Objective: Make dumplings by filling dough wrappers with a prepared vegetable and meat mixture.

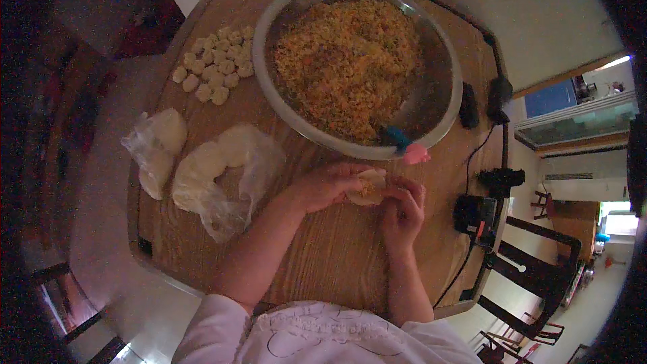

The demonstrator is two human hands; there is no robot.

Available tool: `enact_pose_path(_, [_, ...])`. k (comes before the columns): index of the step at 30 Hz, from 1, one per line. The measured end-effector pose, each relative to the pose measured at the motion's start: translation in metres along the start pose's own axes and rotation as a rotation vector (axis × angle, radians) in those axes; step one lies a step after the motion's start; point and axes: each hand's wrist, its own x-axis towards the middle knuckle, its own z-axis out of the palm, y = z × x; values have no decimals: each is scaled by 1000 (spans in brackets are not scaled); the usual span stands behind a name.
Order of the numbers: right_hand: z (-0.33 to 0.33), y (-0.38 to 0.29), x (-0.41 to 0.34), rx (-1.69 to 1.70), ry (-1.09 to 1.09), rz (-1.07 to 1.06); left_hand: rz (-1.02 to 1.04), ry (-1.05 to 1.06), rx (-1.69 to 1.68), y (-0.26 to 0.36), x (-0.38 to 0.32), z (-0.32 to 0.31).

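Observation:
Between both hands, just below the bowl's near rim, is a round dough wrapper (371, 197) with an orange-brown filling on it. My left hand (328, 187) grips the wrapper's left side, and the fingers of my right hand (407, 207) pinch its right edge. The wrapper lies open enough to show the filling. Beyond the hands stands a large metal bowl (263, 81) holding a heap of chopped filling (349, 65). A utensil with a blue part (394, 135) and a pink end (417, 153) leans over the bowl's near rim.
Left of the bowl, several small dough pieces (217, 63) lie on the wooden table (323, 268). Nearer are a clear plastic bag with round wrappers (202, 162) and another bag of dough (164, 146). Black devices (475, 215) and a cable (457, 268) line the right edge.

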Motion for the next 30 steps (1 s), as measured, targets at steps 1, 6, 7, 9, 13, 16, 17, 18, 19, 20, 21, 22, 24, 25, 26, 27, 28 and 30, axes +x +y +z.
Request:
enact_pose_path(1, [-1, 2, -1, 0, 2, -2, 1, -2, 1, 4, -2, 1])
enact_pose_path(6, [-2, -4, -2, -78, -18, -67, 57, -59, 157, -1, -2, -2])
enact_pose_path(7, [-2, -4, -2, -77, -17, -68, 59, -59, 159, -5, 0, -4])
enact_pose_path(9, [-1, -2, -2, -68, -15, -93, 73, -114, 42, -13, 4, -6])
enact_pose_path(13, [-1, -5, -1, -68, -15, -44, 122, -94, 55, -23, 8, -13])
enact_pose_path(16, [-2, -2, 0, -135, -52, -130, 82, -102, 65, -20, 7, -12])
enact_pose_path(17, [-4, -4, 2, -114, -32, -79, 48, -46, 82, -8, 2, -3])
enact_pose_path(18, [-4, -7, 2, -88, -15, -29, 16, 16, 100, 0, -3, 2])
enact_pose_path(19, [-1, -8, 1, -89, -16, -24, 11, 16, 98, -2, -3, -2])
enact_pose_path(20, [4, -9, 0, 21, 25, 12, -29, 51, 78, -6, -1, -9])
enact_pose_path(21, [6, -8, -1, 127, 69, 50, -71, 83, 56, -3, -1, -8])
enact_pose_path(22, [6, -7, 0, 121, 70, 57, -79, 79, 51, 2, -2, -5])
enact_pose_path(24, [6, -7, 2, 3, 56, -16, 47, 20, 62, 16, -8, 3])
enact_pose_path(25, [6, -8, 3, 5, 57, -15, 46, 21, 63, 16, -7, 2])
enact_pose_path(26, [4, -10, 5, -9, 37, -18, 21, -4, -18, 14, -5, 0])
enact_pose_path(27, [3, -11, 5, -20, 13, -22, -3, -25, -99, 11, -4, -2])
enact_pose_path(28, [2, -9, 5, -15, 11, -22, -2, -19, -98, 9, -4, -4])
enact_pose_path(30, [0, -6, 4, -45, 22, -100, 45, -55, -59, 7, -2, -5])
